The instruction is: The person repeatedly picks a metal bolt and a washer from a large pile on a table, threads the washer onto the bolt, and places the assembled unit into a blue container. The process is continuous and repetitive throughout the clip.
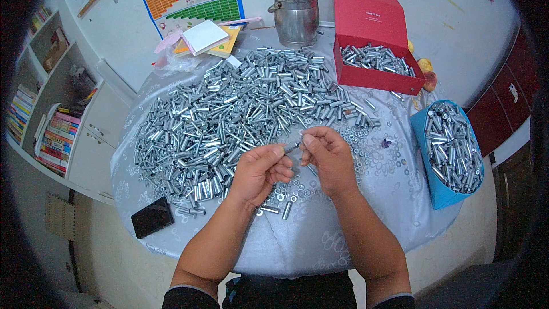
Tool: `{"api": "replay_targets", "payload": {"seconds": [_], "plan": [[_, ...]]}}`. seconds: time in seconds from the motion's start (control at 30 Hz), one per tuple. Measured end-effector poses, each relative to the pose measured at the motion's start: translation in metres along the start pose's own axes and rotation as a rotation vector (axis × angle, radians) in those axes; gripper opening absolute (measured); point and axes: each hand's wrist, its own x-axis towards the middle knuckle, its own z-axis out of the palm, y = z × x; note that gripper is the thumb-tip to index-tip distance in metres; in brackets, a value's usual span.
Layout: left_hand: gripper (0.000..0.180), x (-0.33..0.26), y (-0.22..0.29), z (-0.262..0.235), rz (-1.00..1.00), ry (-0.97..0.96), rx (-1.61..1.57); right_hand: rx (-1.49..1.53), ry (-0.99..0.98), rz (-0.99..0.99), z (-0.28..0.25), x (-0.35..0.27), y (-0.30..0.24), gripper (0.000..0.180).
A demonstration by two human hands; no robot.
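Observation:
Over the near part of a big heap of silvery metal sleeve anchors (pixel 229 114), both hands meet at the table's middle. My left hand (pixel 258 173) is closed, pinching one metal sleeve anchor (pixel 292 146) between thumb and fingertips, its end pointing to the right hand. My right hand (pixel 330 163) is closed too, its thumb and forefinger at the anchor's far end on a small shiny piece (pixel 302 132) that looks like a washer. Loose washers (pixel 293 198) and a few sleeves (pixel 287 210) lie on the cloth below the hands.
A red lidded box (pixel 374 83) with anchors stands at the back right; a blue bin (pixel 433 186) full of them is at the right edge. Behind the heap are a steel canister (pixel 295 20) and notebooks (pixel 205 37). A black phone (pixel 152 218) lies at front left.

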Motion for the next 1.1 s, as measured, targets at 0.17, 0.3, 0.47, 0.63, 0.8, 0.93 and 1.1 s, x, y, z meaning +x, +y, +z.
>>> {"api": "replay_targets", "payload": {"seconds": [0.17, 0.3, 0.47, 0.63, 0.8, 0.93, 1.1], "plan": [[0.023, 0.001, -0.001, -0.004, -0.020, -0.040, -0.030, 0.007, -0.013, 0.023, -0.001, 0.001, 0.000, 0.013], [0.023, 0.002, -0.001, -0.006, -0.050, -0.077, -0.105, -0.079, -0.039, -0.022, -0.001, 0.001, 0.001, 0.014], [0.022, 0.002, -0.003, -0.006, -0.036, -0.081, -0.165, -0.224, -0.051, -0.144, 0.004, -0.002, -0.002, 0.015], [0.022, 0.000, -0.001, -0.004, -0.020, -0.080, -0.146, -0.272, -0.081, -0.121, 0.004, -0.003, -0.004, 0.014], [0.020, 0.000, 0.010, -0.010, 0.049, -0.029, -0.269, -0.702, 0.067, -0.275, -0.014, 0.012, -0.005, 0.014], [0.018, 0.002, 0.011, -0.011, 0.058, 0.007, -0.259, -1.187, -0.052, -0.544, -0.021, 0.026, 0.024, 0.014], [0.020, 0.003, 0.009, -0.010, 0.079, 0.022, -0.251, -1.312, -0.132, -0.449, -0.007, 0.029, 0.036, 0.014]]}}
